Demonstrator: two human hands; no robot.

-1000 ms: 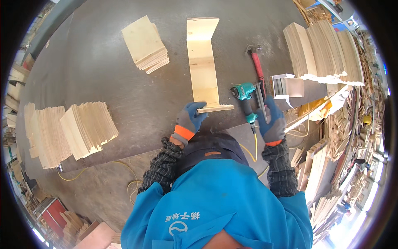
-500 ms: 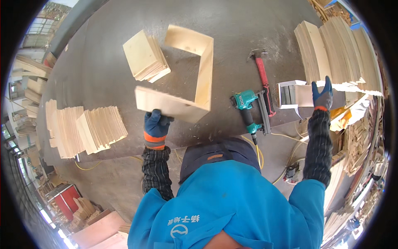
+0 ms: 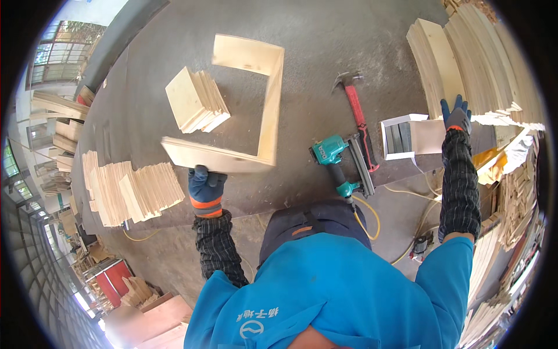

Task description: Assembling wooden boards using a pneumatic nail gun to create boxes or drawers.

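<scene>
The left hand (image 3: pixel 206 187) has its fingers clamped on the near board of a three-sided wooden frame (image 3: pixel 256 110) lying on the worktop (image 3: pixel 325 52). The right hand (image 3: pixel 457 116) lies with fingers spread on stacked boards (image 3: pixel 465 64) at the right. Between the hands lie a nail gun (image 3: pixel 340 163), a hammer (image 3: pixel 357 113) and a white box (image 3: pixel 401 136); a small board pile (image 3: pixel 195 102) sits inside the frame.

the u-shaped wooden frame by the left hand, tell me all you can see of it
The wooden frame is three pale plywood boards joined into a U, open toward the person's left. It lies on the grey table, beside a small stack of boards. The gloved left hand grips its near board, which looks motion-blurred. The right hand is far off.
</scene>
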